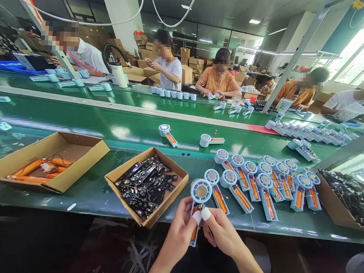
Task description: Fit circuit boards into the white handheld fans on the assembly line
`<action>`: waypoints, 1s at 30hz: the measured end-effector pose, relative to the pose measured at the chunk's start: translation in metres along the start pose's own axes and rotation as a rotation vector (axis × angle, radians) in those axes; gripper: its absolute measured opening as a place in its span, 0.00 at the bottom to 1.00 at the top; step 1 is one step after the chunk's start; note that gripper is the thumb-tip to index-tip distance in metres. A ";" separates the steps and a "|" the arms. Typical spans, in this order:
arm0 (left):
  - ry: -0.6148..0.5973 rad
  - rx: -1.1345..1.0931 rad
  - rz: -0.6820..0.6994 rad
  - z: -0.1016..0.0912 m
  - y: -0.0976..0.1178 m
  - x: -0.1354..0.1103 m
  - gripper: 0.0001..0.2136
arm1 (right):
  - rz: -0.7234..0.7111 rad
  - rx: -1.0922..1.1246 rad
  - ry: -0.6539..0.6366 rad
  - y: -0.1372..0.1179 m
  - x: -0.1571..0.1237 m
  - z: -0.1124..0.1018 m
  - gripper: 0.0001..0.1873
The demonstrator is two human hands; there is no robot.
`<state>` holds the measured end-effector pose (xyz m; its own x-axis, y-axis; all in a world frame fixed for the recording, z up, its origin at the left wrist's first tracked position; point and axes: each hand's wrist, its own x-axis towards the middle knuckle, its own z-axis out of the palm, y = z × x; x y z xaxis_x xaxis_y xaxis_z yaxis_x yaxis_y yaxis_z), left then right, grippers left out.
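Writing: markings on the boards and housings are too small to read.

Containers, all on the long green workbench [92, 193]:
- Shallow open cardboard box [75, 152] at the near edge, left. It holds a few orange cylindrical battery cells [32, 168] with thin wires, bunched at its left end.
- Smaller open cardboard box [171, 199] at the near edge, centre, set at an angle. It is heaped with narrow black circuit boards [146, 183].
- Third cardboard box [327, 199] at the right end, cut off by the frame, with more dark boards [348, 196] inside.

Held item: a pale blue and white plastic handheld fan housing [201, 191], with a round head and a disc at its centre, and a long open handle with an orange cell showing inside. It is upright, head uppermost, over the near edge of the bench, just right of the centre box.

Left hand [179, 229]: curled around the handle from the left, thumb pressed on the front, with a white finger cot [197, 216] on the thumb tip.
Right hand [223, 231]: partly closed, pinching the handle from the right, thumb tip also in a white cot.

A cluster of matching fan housings [258, 180] lies face up in rows right of the held one, orange cells exposed. Two more [167, 134] [210, 140] lie on the belt lane beyond. Other people [169, 67] work along the far edge.
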<state>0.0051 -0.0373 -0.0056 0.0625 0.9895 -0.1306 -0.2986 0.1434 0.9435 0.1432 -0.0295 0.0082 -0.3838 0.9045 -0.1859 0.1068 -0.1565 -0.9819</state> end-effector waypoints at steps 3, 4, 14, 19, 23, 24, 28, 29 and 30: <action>0.046 0.120 -0.001 0.002 -0.001 0.001 0.16 | -0.030 -0.014 0.083 -0.003 -0.007 0.002 0.30; 0.078 0.157 0.012 0.003 -0.001 0.001 0.15 | -0.063 -0.049 0.126 -0.003 -0.010 0.003 0.27; 0.066 -0.053 0.009 0.011 0.002 0.003 0.16 | -0.541 -0.606 0.644 0.031 -0.025 0.019 0.17; 0.066 -0.232 0.016 0.012 -0.011 -0.001 0.20 | -0.651 -0.855 0.762 0.034 -0.023 0.027 0.22; 0.166 -0.129 0.014 0.018 -0.019 -0.002 0.24 | -0.646 -0.957 0.779 0.025 -0.021 0.036 0.26; 0.172 -0.113 0.019 0.019 -0.019 -0.002 0.25 | -0.636 -0.999 0.785 0.022 -0.020 0.038 0.27; 0.194 -0.040 0.053 0.025 -0.017 -0.001 0.26 | -0.581 -1.223 0.831 0.019 -0.017 0.041 0.29; 0.204 -0.021 0.054 0.026 -0.016 -0.002 0.26 | -0.571 -1.267 0.839 0.019 -0.017 0.041 0.29; 0.214 -0.010 0.053 0.027 -0.015 -0.002 0.26 | -0.564 -1.299 0.839 0.019 -0.017 0.041 0.29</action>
<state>0.0350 -0.0419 -0.0119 -0.1565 0.9773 -0.1431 -0.3060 0.0898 0.9478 0.1136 -0.0640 -0.0088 -0.1109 0.7452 0.6575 0.9508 0.2721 -0.1481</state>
